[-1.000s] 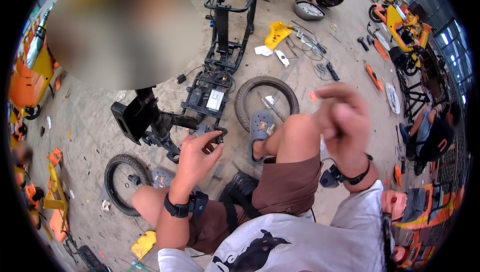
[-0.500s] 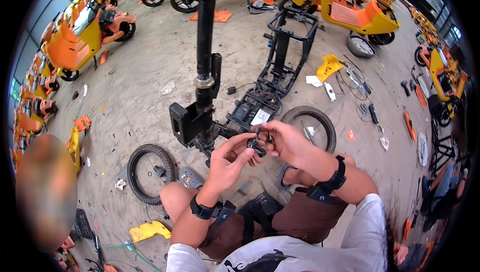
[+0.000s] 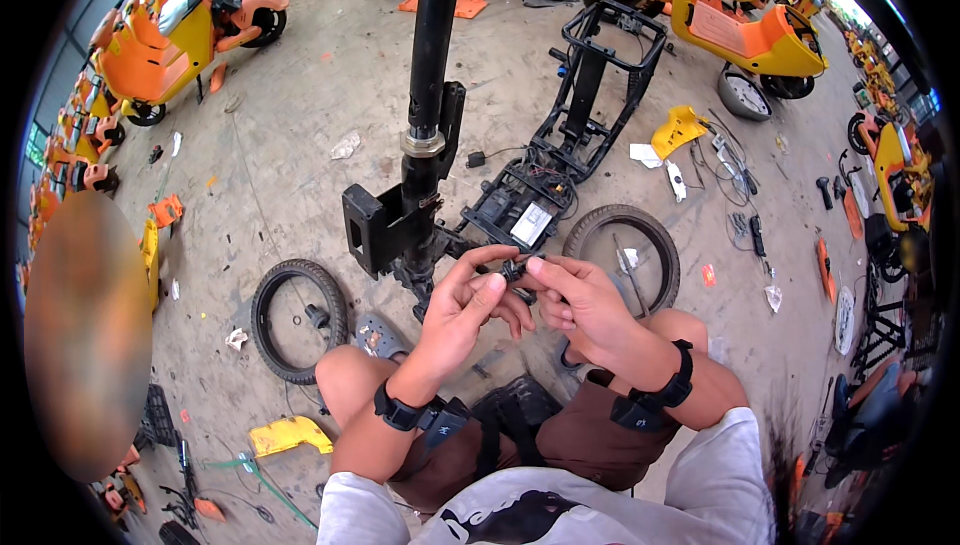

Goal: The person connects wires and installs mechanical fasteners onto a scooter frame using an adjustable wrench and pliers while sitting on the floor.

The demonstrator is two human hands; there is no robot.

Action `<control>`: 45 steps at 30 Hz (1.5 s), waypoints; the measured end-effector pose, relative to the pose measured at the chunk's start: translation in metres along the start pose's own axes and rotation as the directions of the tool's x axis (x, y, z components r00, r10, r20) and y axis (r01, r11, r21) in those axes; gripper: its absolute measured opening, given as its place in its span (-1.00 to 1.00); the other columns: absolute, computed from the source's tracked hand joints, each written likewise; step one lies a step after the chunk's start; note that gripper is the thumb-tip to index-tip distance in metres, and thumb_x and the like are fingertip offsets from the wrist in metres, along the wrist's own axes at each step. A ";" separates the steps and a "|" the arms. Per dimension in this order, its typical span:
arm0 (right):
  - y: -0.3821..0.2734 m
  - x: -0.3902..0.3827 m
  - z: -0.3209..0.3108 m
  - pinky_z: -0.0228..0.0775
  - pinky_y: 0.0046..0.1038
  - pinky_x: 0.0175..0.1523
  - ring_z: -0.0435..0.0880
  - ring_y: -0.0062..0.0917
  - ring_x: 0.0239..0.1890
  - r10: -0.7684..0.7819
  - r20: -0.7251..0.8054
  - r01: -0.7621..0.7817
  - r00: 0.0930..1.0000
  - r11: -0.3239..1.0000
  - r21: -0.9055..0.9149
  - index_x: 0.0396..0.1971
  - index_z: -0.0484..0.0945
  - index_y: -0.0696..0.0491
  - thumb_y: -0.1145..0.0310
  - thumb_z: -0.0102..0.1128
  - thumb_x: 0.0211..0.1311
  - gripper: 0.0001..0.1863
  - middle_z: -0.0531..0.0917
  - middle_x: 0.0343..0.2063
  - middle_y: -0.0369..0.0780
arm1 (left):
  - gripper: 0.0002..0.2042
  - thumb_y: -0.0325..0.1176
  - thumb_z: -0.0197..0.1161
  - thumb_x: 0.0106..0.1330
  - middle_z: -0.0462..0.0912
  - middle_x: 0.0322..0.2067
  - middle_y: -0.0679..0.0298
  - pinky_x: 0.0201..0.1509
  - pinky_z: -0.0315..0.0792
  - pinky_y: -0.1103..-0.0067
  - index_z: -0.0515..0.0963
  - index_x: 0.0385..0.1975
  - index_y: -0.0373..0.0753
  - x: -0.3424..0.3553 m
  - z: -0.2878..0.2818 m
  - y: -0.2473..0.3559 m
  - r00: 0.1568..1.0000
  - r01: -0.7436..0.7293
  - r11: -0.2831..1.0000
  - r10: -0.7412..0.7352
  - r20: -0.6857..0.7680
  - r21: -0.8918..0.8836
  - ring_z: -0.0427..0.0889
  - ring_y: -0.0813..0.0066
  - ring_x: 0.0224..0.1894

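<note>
Just in front of the bare scooter frame, both hands meet over a small black part [image 3: 514,271], whose exact kind I cannot make out. My left hand [image 3: 465,303] pinches it between thumb and forefinger. From the other side, the fingertips of my right hand [image 3: 582,297] are closed on its right end. Close behind my left hand rises a thick black steering tube [image 3: 428,75] with a metal nut [image 3: 422,142] round it. The black scooter frame [image 3: 590,80] stretches away beyond, with an open compartment [image 3: 515,207] holding a pale-labelled unit.
A loose tyre [image 3: 262,307] lies on the floor to the left, another [image 3: 672,265] to the right. Yellow panels [image 3: 290,436], cables [image 3: 735,165] and a hammer [image 3: 824,192] are scattered about. Yellow and orange scooters [image 3: 750,30] stand in rows around.
My right hand has turned, and its thumb and fingers have come together on the black part. My left hand keeps its pinch. The whole view has shifted slightly.
</note>
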State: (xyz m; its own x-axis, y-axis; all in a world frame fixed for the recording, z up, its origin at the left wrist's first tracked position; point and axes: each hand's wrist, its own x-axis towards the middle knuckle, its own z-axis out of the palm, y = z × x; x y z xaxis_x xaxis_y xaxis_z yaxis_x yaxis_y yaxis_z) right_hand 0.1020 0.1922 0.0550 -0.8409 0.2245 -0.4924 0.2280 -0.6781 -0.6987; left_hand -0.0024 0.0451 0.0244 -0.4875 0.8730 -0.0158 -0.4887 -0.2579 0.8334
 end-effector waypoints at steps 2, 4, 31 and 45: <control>-0.001 0.001 0.002 -0.05 -0.68 -0.56 0.18 -0.85 -0.68 0.000 -0.040 -0.001 0.999 1.000 -0.022 -0.27 0.62 0.13 0.20 0.24 0.32 -0.74 0.35 -0.68 -0.50 | -0.60 -0.38 0.11 0.44 0.61 -0.27 0.07 -0.36 0.54 0.52 0.25 0.20 -0.35 0.001 0.000 0.000 0.999 -0.035 0.995 0.035 0.001 0.092 0.67 0.35 -0.35; -0.001 -0.001 0.001 -0.06 -0.68 -0.57 0.17 -0.85 -0.68 -0.011 -0.056 0.008 0.998 0.999 -0.047 -0.27 0.63 0.12 0.20 0.24 0.31 -0.74 0.33 -0.69 -0.51 | -0.54 -0.53 0.22 0.32 0.61 -0.26 0.12 -0.35 0.53 0.58 0.26 0.19 -0.36 0.001 0.007 -0.005 0.998 -0.044 0.993 0.048 -0.030 0.112 0.65 0.46 -0.34; 0.004 -0.002 0.004 -0.02 -0.69 -0.57 0.20 -0.80 -0.67 -0.049 0.009 0.050 0.999 0.997 -0.062 0.06 0.49 0.14 0.18 0.05 0.42 -0.61 0.35 -0.61 -0.42 | -0.66 -0.54 0.45 0.11 0.62 -0.19 0.21 -0.12 0.49 0.66 0.57 -0.10 -0.38 -0.005 0.003 -0.009 0.925 -0.195 0.753 0.355 -0.139 0.629 0.59 0.58 -0.17; 0.009 0.006 -0.002 -0.03 -0.63 -0.55 0.13 -0.72 -0.67 0.331 0.123 -0.336 0.936 0.942 0.024 -0.19 0.41 0.01 -0.23 -0.07 0.35 -0.47 0.37 -0.56 -0.37 | -0.69 -0.65 0.31 0.18 0.59 -0.07 0.08 0.08 0.48 0.52 0.51 -0.05 -0.46 -0.005 0.001 -0.012 0.908 -0.256 0.743 0.405 -0.110 0.618 0.58 0.42 -0.03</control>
State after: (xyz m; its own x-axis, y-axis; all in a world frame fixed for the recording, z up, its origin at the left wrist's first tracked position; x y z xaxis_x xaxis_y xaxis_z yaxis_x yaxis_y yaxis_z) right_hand 0.0998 0.1885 0.0443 -0.7718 -0.0998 -0.6280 0.4852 -0.7308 -0.4801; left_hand 0.0063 0.0447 0.0153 -0.7201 0.6426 0.2619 0.2089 -0.1592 0.9649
